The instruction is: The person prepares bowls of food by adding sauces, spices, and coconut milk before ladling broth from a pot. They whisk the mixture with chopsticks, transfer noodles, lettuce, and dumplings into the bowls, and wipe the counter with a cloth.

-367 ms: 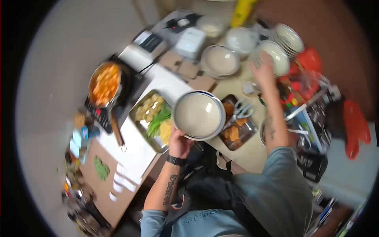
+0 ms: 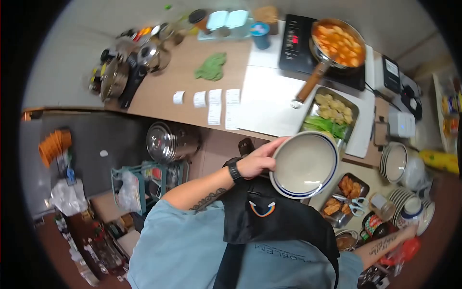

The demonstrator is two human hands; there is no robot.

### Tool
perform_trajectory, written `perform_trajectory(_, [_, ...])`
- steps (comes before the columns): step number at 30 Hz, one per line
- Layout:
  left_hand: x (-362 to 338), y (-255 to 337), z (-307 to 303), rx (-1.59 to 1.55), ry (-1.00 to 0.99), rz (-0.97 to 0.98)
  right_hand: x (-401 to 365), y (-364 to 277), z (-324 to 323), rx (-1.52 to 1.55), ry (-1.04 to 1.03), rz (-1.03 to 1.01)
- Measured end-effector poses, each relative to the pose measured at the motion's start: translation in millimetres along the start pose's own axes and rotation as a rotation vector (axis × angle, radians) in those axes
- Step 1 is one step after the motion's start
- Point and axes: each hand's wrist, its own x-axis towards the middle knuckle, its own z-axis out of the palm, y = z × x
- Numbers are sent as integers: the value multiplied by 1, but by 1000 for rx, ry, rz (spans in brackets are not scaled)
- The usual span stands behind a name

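My left hand (image 2: 260, 161) is closed on the rim of a wide cream bowl with a blue rim line (image 2: 305, 166), its thumb along the near side. The bowl's inside faces up and holds no food. At the far right my right hand (image 2: 408, 230) reaches to the stacked plates (image 2: 397, 201), right at a small blue-banded bowl (image 2: 413, 210). The right fingers are small and blurred there. Beyond the held bowl, a metal tray (image 2: 354, 126) carries leafy greens and pale pieces.
A pan of red stew (image 2: 338, 43) sits on an induction cooker (image 2: 294, 45), its wooden handle pointing toward me. Blue-handled scissors (image 2: 356, 204) lie over browned meat in a second tray (image 2: 341, 220). Paper slips (image 2: 214, 107) and a green cloth (image 2: 211, 66) lie on the counter.
The view has swung to the left, bringing the counter with the cooker and slips to the front. The left hand still holds the bowl; the right arm now trails at the far right.
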Motion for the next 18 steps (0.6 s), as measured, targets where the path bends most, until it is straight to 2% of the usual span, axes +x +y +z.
perform_trajectory(1, [-26, 0, -15, 9, 26, 103, -24, -41, 2, 30, -14, -29])
perform_trajectory(2, [-38, -6, -31, -101, 185, 90, -40, -78, 6, 134, -119, -32])
perform_trajectory(6, [-104, -30, -128, -366, 487, 347, -144, -204, 8, 815, -454, -18])
perform_trajectory(8, [-139, -21, -180, -557, 660, 477, -236, -253, -1, 1146, -600, 15])
perform_trajectory(10, [-173, -7, -241, -560, 801, 614, -362, -306, 34, 1054, -1015, -365])
perform_trajectory(12, [-214, -9, -329, -582, 853, 704, -411, -292, 89, 889, -1084, -315])
perform_trajectory(13, [-228, -1, -363, -521, 895, 753, -495, -310, 119, 724, -1095, -363])
perform_trajectory(14, [-244, 1, -406, -497, 895, 757, -583, -329, 147, 437, -1129, -504])
perform_trajectory(15, [-252, 10, -442, -480, 912, 755, -683, -369, 164, 192, -1241, -597])
perform_trajectory(16, [-261, 17, -471, -468, 938, 748, -751, -368, 201, 249, -1253, -986])
perform_trajectory(17, [-266, 19, -500, -494, 938, 723, -819, -373, 225, 225, -1430, -890])
perform_trajectory(18, [-265, 22, -531, -490, 928, 683, -873, -378, 254, 240, -1335, -1366])
